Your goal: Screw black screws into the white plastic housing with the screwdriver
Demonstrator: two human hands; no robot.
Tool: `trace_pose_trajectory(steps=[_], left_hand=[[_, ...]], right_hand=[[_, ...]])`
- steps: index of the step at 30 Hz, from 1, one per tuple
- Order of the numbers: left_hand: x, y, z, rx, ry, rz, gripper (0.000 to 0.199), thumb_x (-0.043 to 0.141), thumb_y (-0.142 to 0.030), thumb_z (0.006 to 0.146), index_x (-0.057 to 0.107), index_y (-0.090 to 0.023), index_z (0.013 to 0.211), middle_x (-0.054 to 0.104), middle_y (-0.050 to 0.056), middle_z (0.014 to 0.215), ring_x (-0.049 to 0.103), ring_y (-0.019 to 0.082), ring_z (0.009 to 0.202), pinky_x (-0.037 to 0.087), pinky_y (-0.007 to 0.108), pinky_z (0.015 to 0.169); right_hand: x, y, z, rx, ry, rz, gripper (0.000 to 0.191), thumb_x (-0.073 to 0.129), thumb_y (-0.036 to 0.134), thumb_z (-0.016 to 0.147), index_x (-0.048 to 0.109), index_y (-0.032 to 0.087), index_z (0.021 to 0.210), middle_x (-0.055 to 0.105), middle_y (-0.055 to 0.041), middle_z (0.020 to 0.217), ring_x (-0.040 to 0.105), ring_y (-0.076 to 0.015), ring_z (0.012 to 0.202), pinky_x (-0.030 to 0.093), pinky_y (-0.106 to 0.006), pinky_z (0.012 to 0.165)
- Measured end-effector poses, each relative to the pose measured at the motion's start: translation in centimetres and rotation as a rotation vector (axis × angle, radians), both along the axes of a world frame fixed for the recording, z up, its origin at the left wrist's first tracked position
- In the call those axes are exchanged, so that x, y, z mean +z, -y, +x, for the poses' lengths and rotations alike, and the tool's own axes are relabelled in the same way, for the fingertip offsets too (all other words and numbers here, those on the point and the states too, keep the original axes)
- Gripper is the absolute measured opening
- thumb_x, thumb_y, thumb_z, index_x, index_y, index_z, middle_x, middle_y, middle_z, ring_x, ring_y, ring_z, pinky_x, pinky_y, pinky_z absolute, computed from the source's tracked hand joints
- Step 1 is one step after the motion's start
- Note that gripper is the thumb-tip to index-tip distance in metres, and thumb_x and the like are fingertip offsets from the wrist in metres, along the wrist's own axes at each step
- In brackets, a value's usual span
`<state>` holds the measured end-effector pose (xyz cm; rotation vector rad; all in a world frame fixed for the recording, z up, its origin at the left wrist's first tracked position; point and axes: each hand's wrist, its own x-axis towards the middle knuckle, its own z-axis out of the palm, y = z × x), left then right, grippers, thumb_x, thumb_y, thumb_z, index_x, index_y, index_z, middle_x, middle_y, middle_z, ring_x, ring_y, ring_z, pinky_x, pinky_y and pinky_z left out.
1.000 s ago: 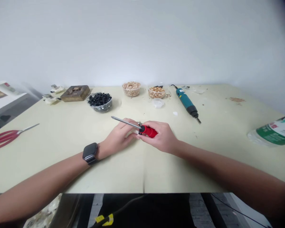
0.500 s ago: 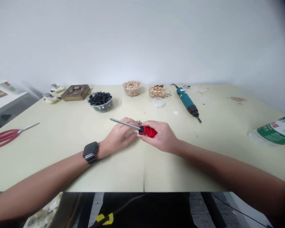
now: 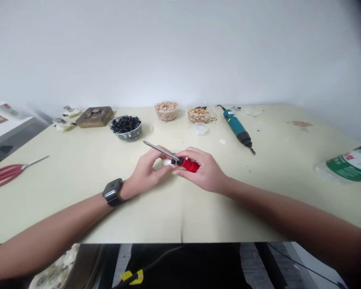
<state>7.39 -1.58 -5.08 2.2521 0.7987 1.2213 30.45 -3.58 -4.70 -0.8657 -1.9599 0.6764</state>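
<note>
while right hand [image 3: 206, 170] clenches red screwdriver [image 3: 188, 164], left hand [image 3: 146, 174] cups white piece [image 3: 167, 162], grip unclear; near table edge [image 3: 180, 242] well apart.

screwdriver [image 3: 189, 164]: red handle, black collar, steel shaft, tip angled up and left. small white piece [image 3: 167, 162]: just beside collar, partly hidden.

Screwdriver [image 3: 186, 164] — glossy red plastic, smooth steel
</note>
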Motion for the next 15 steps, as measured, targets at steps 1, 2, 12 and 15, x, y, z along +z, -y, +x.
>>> trace_pose_trajectory(steps=[1,2,12,15], left_hand=[[-0.01,-0.04,0.06,0.0,0.04,-0.072,0.022,0.078,-0.035,0.094,0.068,-0.019,0.106,0.071,0.006,0.101,0.066,0.016,0.092,0.056,0.032,0.085],[-0.03,-0.1,0.1,-0.001,0.086,-0.142,0.023,0.079,-0.036,0.094,0.067,-0.019,0.104,0.069,0.005,0.1,0.066,0.017,0.093,0.056,0.033,0.088],[-0.43,-0.28,-0.02,-0.128,0.327,-0.554,0.035,0.087,-0.036,0.086,0.06,-0.018,0.1,0.064,0.005,0.105,0.065,0.015,0.093,0.06,0.028,0.08],[-0.48,-0.27,-0.11,-0.142,0.333,-0.565,0.036,0.087,-0.036,0.086,0.06,-0.017,0.101,0.067,0.009,0.111,0.066,0.018,0.098,0.06,0.028,0.081]], right_hand=[[-0.06,-0.05,0.05,-0.009,-0.007,0.0,0.034,0.088,0.033,0.086,0.074,0.022,0.116,0.071,-0.0047,0.106,0.067,-0.017,0.09,0.055,-0.03,0.085],[-0.13,-0.12,0.09,-0.025,-0.017,0.002,0.038,0.089,0.035,0.084,0.074,0.022,0.116,0.07,-0.0055,0.108,0.067,-0.0176,0.091,0.055,-0.031,0.086],[-0.36,-0.67,0.38,0.043,-0.057,-0.086,0.055,0.092,0.039,0.081,0.07,0.019,0.127,0.067,-0.0112,0.132,0.064,-0.0254,0.122,0.052,-0.04,0.109],[-0.15,-0.39,0.49,0.102,-0.057,-0.157,0.049,0.087,0.036,0.085,0.069,0.02,0.129,0.069,-0.009,0.128,0.067,-0.0229,0.114,0.054,-0.037,0.103]])
